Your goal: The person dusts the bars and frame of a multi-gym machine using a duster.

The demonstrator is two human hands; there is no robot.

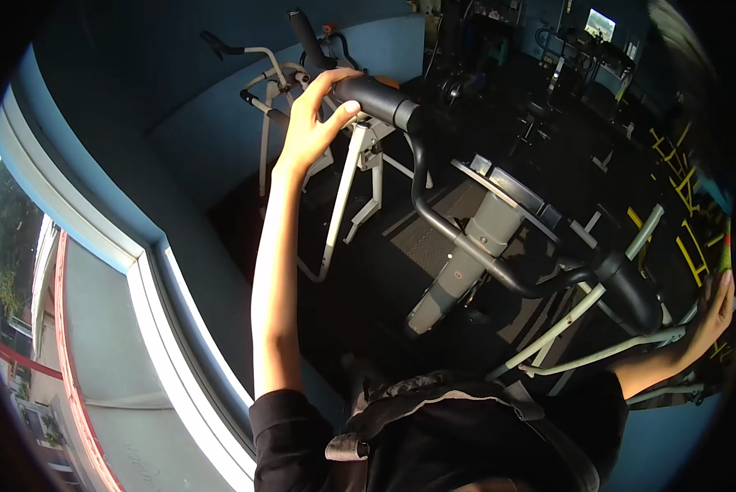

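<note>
My left hand [310, 127] is on the black padded end of a handlebar [376, 98], its fingers curled over the top and its thumb along the near side. The curved bar runs down to the right across the grey upright of an exercise machine [466, 262] and ends in a second black pad [626, 291]. At the far right edge, my right hand [719, 302] is raised with its fingers around a slim green and red handle [726, 252]. A teal part shows above that handle. Its upper end is dark and blurred.
Pale-framed exercise machines stand at the back left [347, 180] and lower right [565, 328]. A window frame [150, 271] runs close along my left side. Yellow racks [690, 254] stand at the right, and more gym equipment [540, 107] fills the dark back.
</note>
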